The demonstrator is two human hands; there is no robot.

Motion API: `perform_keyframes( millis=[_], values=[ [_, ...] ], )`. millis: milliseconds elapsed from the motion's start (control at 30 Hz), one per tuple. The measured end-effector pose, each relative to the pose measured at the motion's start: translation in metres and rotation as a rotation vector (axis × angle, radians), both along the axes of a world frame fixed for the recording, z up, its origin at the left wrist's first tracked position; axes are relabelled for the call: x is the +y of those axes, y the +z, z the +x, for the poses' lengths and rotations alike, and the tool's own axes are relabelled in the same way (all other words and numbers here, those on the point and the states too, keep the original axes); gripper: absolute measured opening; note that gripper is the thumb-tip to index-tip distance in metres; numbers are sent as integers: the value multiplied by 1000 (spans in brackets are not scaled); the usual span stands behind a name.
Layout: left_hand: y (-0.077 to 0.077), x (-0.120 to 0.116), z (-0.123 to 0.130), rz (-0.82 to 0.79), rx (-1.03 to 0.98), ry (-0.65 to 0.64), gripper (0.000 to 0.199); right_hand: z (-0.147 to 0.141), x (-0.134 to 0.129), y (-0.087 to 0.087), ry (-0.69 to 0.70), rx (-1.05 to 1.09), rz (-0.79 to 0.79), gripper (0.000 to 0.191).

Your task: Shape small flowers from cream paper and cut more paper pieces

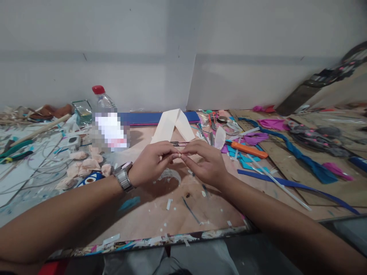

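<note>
Cluttered tabletop, and beyond its front edge your left hand and right hand are pinching a small pale piece, half hidden, apparently unfinished.

A small pale piece is pinched by the left hand and right hand above a littered table.

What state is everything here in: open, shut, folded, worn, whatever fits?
Left hand, pinching a small pale piece
Right hand, pinching at the same piece
Watch, worn
Bottle, capped
Cream strip, folded into a peak
Cutter, lying down; blade unclear
Pliers, handles apart; jaws unclear
Teal ribbon, twisted
</note>
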State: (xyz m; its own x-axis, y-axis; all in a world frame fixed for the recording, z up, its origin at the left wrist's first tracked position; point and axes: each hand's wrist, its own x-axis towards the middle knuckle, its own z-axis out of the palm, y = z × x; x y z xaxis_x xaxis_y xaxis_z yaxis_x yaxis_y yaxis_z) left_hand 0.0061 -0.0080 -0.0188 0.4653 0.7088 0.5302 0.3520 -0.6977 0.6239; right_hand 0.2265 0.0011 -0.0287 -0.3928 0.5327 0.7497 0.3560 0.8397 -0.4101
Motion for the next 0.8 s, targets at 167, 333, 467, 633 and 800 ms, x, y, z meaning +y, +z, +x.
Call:
perform_keyframes(
  millis=[167,333,467,633,800],
  values=[
    [1,-2,1,-4,-20,-5,19,2,-1,-1,7,13,41,10],
    [2,-2,1,-2,2,-9,19,0,-3,2,-1,24,80,2],
    [2,0,0,11,15,7,21,-2,-4,3,-17,27,58,2],
    [4,0,0,27,-18,48,21,-4,-7,4,-25,10,11,6],
    [6,-5,1,105,-53,48,18,-4,-7,2,-18,4,-16,7]
  ],
)
